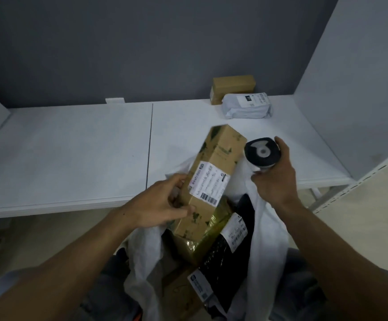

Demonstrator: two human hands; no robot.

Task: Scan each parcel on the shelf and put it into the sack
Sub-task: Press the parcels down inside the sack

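The long brown box [208, 181] carries a white shipping label with a barcode; the print is too blurred to read. Its long axis tilts from the near left up to the far right, lower end dipping into the open white sack [267, 228]. The left hand [162, 205] pinches its near left edge. The right hand [278, 174] is wrapped around a black-and-white scanner [261, 154]. Two more parcels sit at the back of the white shelf [72, 154]: a tan box [232, 86] and a grey mailer [246, 107].
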